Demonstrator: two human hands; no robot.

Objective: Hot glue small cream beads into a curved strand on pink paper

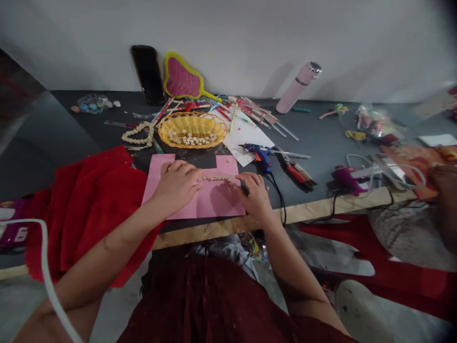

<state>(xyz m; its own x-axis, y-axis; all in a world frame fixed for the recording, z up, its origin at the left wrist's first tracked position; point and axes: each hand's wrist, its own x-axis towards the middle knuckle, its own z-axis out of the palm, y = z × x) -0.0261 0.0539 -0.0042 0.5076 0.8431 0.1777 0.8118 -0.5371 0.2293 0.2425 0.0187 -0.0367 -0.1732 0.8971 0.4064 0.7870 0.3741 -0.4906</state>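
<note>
A strip of small pale pieces lies across a pink sheet at the table's front edge. My left hand rests on the sheet at the strip's left end, fingers spread and bent. At the right end is my right hand, its thumb and fingertips close to the strip; whether they pinch it is too small to tell. Behind the sheet, a yellow wicker basket holds more pale pieces. To its left lies a heart-shaped ring of similar pieces.
A blue glue gun and red-handled pliers lie right of the sheet. Red cloth covers the left side. A phone and pink bottle lean on the wall. Another person's hand is far right.
</note>
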